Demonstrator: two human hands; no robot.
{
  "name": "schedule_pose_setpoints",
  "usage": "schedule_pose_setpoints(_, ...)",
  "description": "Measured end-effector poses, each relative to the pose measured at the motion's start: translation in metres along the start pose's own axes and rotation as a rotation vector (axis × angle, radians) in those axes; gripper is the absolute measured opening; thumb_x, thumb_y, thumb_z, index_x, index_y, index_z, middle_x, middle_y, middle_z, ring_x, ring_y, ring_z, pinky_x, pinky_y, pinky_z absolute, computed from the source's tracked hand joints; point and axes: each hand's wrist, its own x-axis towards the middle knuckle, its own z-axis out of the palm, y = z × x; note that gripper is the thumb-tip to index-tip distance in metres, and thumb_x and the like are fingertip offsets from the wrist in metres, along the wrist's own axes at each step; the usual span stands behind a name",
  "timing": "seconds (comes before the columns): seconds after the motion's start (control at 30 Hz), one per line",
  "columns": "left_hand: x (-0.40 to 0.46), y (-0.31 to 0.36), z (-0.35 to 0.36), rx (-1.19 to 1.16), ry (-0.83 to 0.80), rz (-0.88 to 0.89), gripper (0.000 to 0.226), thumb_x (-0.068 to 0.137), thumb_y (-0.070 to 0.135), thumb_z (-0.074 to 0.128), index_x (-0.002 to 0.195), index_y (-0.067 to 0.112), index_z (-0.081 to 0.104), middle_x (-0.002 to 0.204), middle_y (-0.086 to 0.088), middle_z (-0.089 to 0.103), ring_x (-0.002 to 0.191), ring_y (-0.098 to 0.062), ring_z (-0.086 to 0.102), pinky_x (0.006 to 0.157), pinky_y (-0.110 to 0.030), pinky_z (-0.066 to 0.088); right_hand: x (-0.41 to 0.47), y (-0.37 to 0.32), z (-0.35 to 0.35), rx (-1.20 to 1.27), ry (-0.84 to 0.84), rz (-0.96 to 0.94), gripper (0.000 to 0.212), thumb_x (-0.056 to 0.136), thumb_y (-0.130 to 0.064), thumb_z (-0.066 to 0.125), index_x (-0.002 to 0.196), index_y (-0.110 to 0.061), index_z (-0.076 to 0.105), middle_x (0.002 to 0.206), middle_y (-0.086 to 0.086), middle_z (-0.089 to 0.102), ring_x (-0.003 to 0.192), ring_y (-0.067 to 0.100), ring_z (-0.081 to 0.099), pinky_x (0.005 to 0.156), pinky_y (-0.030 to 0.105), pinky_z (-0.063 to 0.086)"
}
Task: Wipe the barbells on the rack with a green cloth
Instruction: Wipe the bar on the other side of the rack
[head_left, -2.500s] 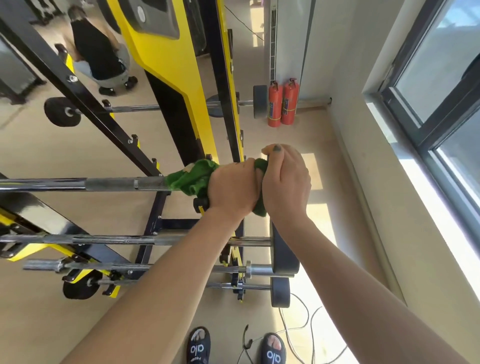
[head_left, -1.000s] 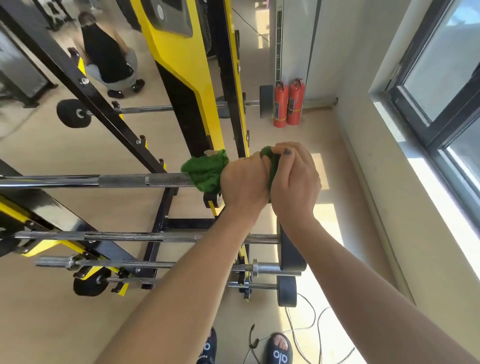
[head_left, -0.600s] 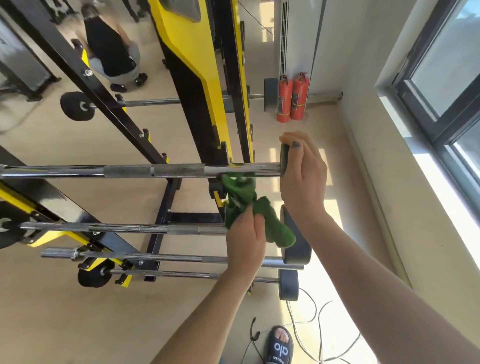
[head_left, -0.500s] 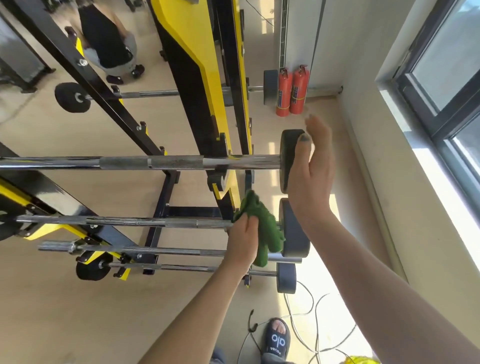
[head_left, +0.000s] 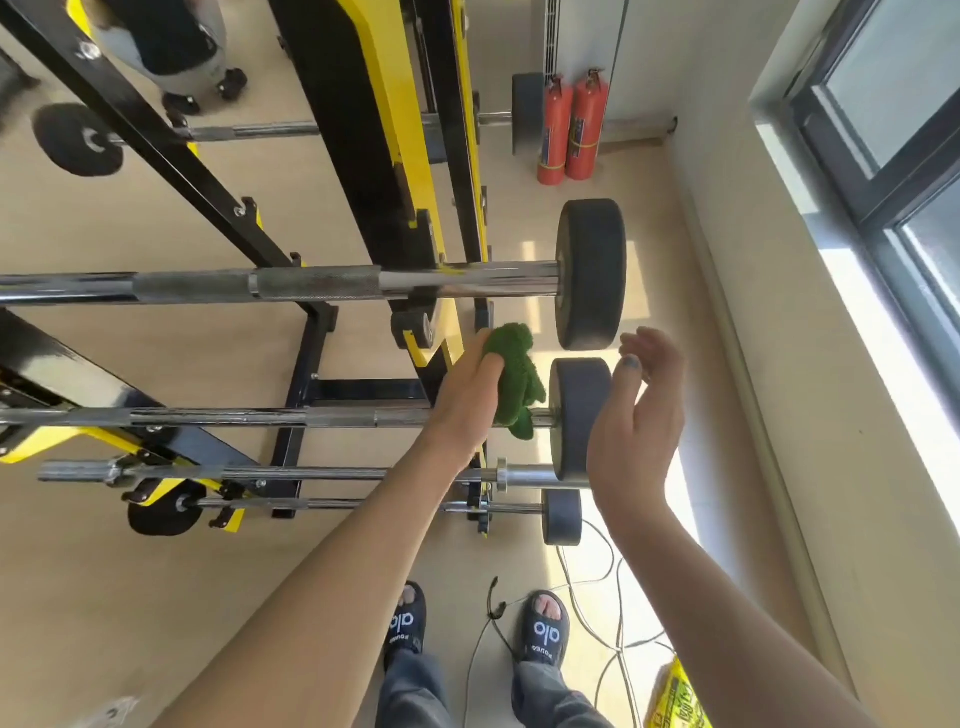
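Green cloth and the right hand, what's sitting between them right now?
In the head view, the black end plate of the second barbell lies between the green cloth, gripped by the left hand, and the open right hand.

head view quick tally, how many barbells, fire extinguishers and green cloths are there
barbells: 5
fire extinguishers: 2
green cloth: 1
total: 8
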Motion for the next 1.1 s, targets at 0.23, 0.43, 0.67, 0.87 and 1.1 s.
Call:
schedule_pose_setpoints(0.23,0.023,-0.071,0.019,1.0,-0.296,0.279,0.032,0.094,0.026,0.054,0.124,0.022,0.045,0.127,0.0,0.054,0.12,-0.024,0.05,0.109,-0.046,0.038,0.014,0.04,0.016,-0.308,-0.157,0.061,0.045,0.101,-0.033,0.022,0.138,-0.023,0.045,0.133,-0.004,0.058,0.122,0.018,0.051,0.105,0.039,0.04)
schedule_pose_setpoints(0.43,0.059,-0.12,0.039,1.278,-0.271,0.275,0.067,0.081,0.051,0.071,0.133,0.024,0.037,0.125,0.0,0.061,0.115,-0.025,0.059,0.106,-0.045,0.044,0.022,0.091,0.038,-0.671,-0.37,-0.115,0.056,0.101,-0.037,0.014,0.128,-0.017,0.058,0.136,-0.001,0.056,0.135,0.021,0.038,0.115,0.046,0.031)
schedule_pose_setpoints(0.67,0.093,-0.105,0.048,1.403,-0.405,0.212,0.025,0.097,0.032,0.052,0.118,0.018,0.053,0.106,-0.004,0.068,0.093,-0.026,0.068,0.082,-0.041,0.055,0.016,0.112,0.054,-0.998,-0.365,-0.169,0.049,0.103,-0.036,0.014,0.134,-0.021,0.049,0.14,-0.002,0.049,0.139,0.026,0.032,0.112,0.044,0.031)
schedule_pose_setpoints(0.87,0.122,-0.094,0.044,1.227,-0.787,-0.045,0.017,0.102,0.03,0.049,0.092,0.017,0.054,0.093,-0.005,0.064,0.077,-0.018,0.056,0.08,-0.031,0.046,0.016,0.112,0.055,-1.022,-0.367,-0.154,0.054,0.101,-0.038,0.011,0.128,-0.019,0.054,0.135,-0.002,0.053,0.131,0.027,0.04,0.109,0.044,0.033)
schedule_pose_setpoints(1.1,0.115,-0.097,0.044,1.292,-0.665,0.033,0.022,0.1,0.029,0.047,0.085,0.019,0.06,0.094,-0.004,0.068,0.075,-0.019,0.062,0.079,-0.036,0.053,0.021,0.109,0.057,-1.018,-0.383,-0.139,0.06,0.1,-0.037,0.005,0.121,-0.016,0.057,0.127,0.0,0.056,0.127,0.029,0.043,0.102,0.043,0.036)
